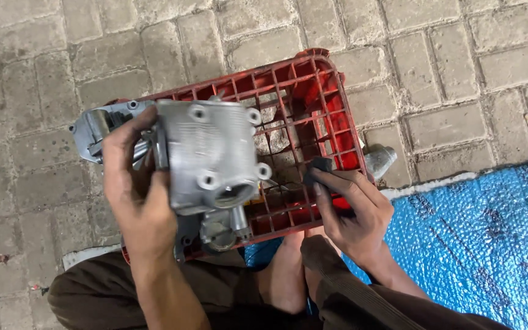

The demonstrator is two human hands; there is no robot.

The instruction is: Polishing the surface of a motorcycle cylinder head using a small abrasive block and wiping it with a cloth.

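Observation:
My left hand (134,192) grips a silver aluminium engine casting (209,153) with bolt holes at its corners, held up over a red plastic crate (328,91). My right hand (352,211) pinches a small dark block (319,166) between thumb and fingertips, just right of the casting and above the crate's right side. More grey metal parts (96,131) lie in the crate behind my left hand, and a rounded metal piece (218,235) shows below the casting.
The crate sits on grey paving bricks (447,55). A blue woven tarpaulin (484,232) covers the ground at the right. A small grey metal part (381,160) lies beside the crate's right wall. My knees and bare foot (282,275) fill the bottom edge.

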